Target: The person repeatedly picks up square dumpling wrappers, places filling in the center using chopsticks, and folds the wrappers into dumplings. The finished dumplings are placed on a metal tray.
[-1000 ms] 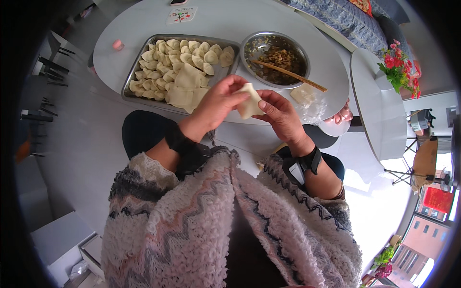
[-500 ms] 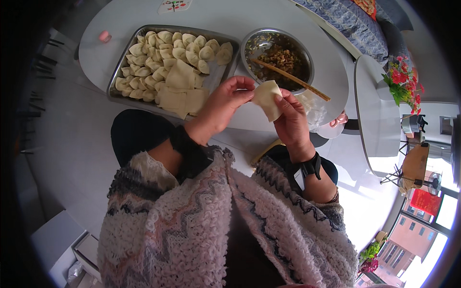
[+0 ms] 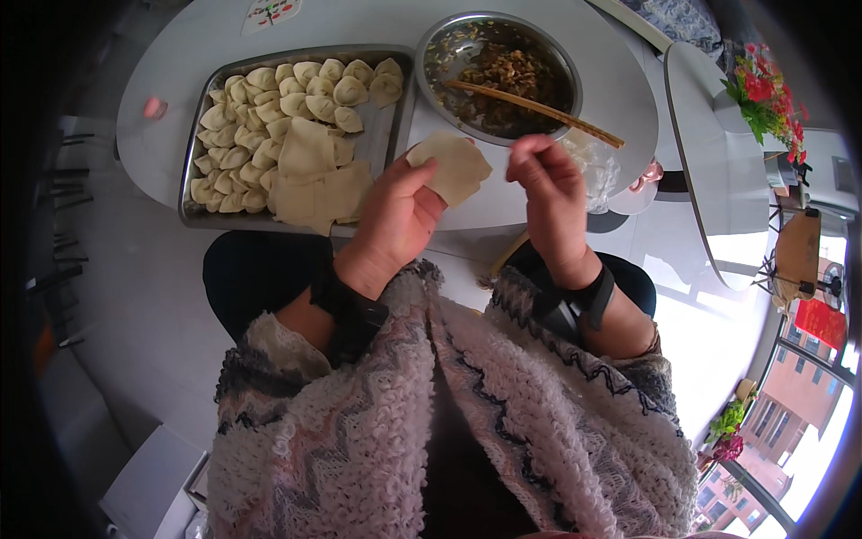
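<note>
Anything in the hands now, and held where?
The left hand holds a dough wrapper by its left edge, thumb on top. The right hand shows nothing in it.

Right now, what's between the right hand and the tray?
In the head view, the wrapper, held by the left hand, lies between the right hand and the tray.

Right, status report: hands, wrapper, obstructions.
Left hand holding dough wrapper, thumb on top. Right hand apart from it, fingers curled. Possible obstruction: chopsticks lying across metal bowl.
</note>
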Demonstrator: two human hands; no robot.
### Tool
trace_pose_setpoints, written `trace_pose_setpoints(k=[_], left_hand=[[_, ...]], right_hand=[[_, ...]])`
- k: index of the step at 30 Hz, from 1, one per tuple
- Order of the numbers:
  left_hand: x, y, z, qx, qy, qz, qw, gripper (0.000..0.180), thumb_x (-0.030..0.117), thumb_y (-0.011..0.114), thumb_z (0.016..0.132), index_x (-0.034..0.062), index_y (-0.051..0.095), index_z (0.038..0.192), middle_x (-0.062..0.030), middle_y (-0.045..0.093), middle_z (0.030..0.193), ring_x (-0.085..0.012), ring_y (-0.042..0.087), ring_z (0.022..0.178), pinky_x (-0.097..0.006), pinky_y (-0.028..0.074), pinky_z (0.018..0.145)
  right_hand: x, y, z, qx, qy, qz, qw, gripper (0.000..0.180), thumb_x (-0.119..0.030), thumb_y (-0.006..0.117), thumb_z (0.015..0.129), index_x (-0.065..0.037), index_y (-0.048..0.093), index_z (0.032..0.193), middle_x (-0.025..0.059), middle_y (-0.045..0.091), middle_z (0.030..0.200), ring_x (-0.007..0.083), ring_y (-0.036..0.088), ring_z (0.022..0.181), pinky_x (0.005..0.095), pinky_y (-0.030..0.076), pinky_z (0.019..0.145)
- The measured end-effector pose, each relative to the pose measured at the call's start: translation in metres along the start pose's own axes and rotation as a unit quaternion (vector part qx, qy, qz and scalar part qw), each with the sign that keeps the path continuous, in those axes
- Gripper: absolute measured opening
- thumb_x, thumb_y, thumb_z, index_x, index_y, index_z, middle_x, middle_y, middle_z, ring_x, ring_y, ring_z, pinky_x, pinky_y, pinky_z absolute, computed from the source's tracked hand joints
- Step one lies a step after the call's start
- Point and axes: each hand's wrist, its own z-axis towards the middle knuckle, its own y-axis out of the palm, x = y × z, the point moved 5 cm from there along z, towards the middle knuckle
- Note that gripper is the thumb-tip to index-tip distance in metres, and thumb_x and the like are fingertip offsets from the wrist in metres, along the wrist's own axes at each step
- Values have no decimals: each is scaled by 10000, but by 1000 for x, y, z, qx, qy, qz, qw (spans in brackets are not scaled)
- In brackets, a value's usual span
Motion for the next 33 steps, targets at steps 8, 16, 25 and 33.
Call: trace_pose_setpoints(k=[8,16,25,33], left_hand=[[4,-16,6,58,-11,-16,998,350,113,415,922,-6,460,1248,-128,533,1248,-224,519,1158,-360,412,989],[4,-20,16,88,-26,-37,995,284,102,442,920,-11,509,1172,-114,586,1155,-227,570,1079,-360,456,935],[3,-28,19,51,-24,-56,997,290,109,448,930,-33,497,1178,-119,578,1169,-226,567,1082,-368,452,951],[7,-32,18,40,-19,-42,998,314,93,426,926,-45,466,1206,-134,555,1196,-242,545,1113,-383,422,986]], right_hand=[[20,-57,10,161,96,287,939,110,-95,591,890,-91,498,947,2,539,818,116,542,739,257,466,664],[14,-76,44,166,53,230,957,132,-165,520,948,-56,580,993,-13,497,777,68,448,678,198,406,594],[-39,-63,35,93,-159,-137,973,315,-254,430,989,-7,536,826,39,525,679,97,500,597,218,411,543],[-69,-63,19,103,-188,-226,950,347,-238,381,998,49,562,926,105,609,752,142,611,606,229,517,566]])
